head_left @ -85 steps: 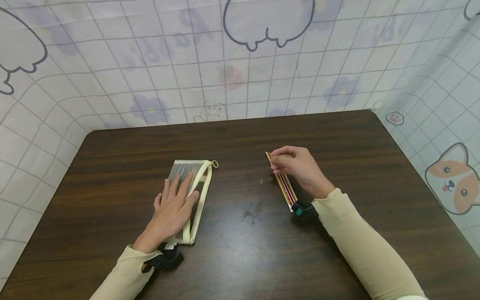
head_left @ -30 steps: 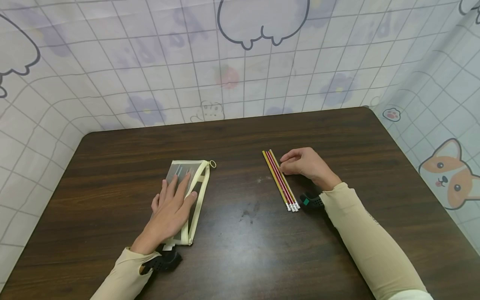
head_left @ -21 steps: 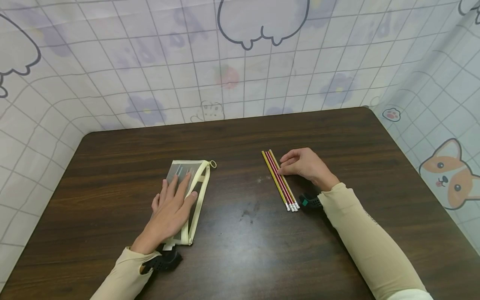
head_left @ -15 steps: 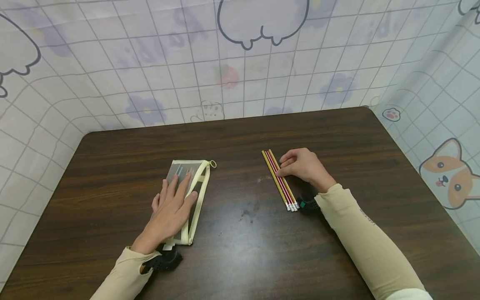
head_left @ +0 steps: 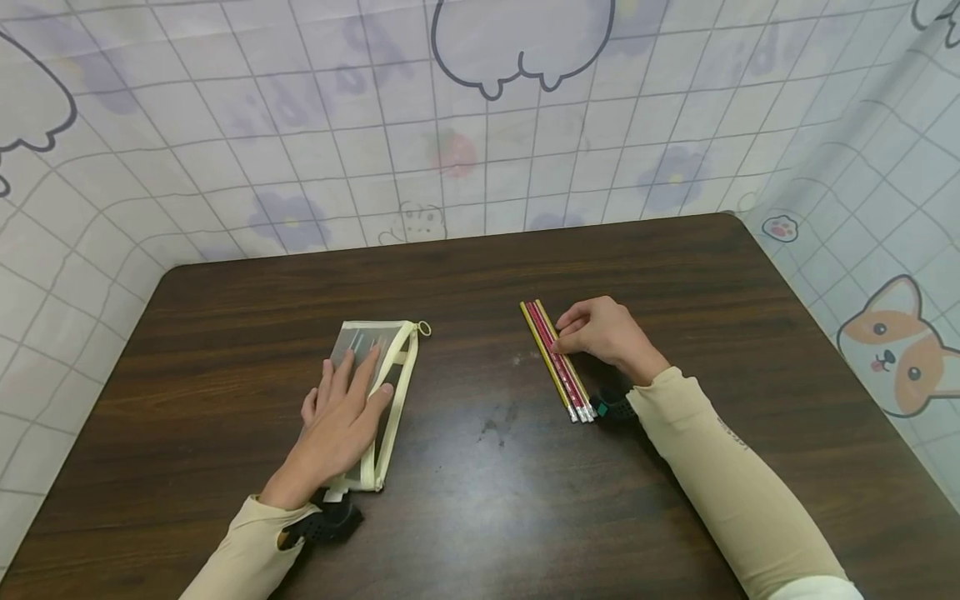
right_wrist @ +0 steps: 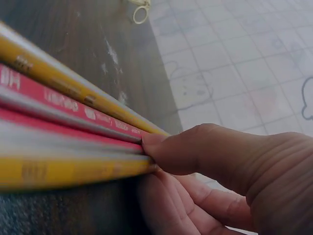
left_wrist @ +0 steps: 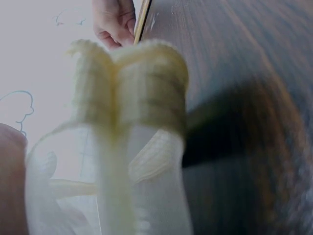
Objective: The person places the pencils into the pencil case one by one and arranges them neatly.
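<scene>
In the head view, my left hand [head_left: 335,433] lies flat with its fingers spread on a clear pencil case [head_left: 401,400] with pale yellow trim. Thin items show through the case under the fingertips. The left wrist view has the trim large and blurred. Over to the right, several pencils [head_left: 546,342], yellow on the outside and red between, lie side by side, white ends toward me. My right hand [head_left: 607,335] pinches them near the middle. Up close in the right wrist view, the thumb [right_wrist: 178,149] is on a red pencil [right_wrist: 73,105], with curled fingers beside the nearer yellow one.
Both items rest on a dark wood-grain table [head_left: 465,533]. A patterned white cloth [head_left: 525,142] rises behind its far edge and along the sides. The case's ring pull [head_left: 424,328] sticks out at its far right corner.
My right hand drew off to the right of the pencils, then came back left, so its thumb now reaches over them. The left hand stays on the case.
</scene>
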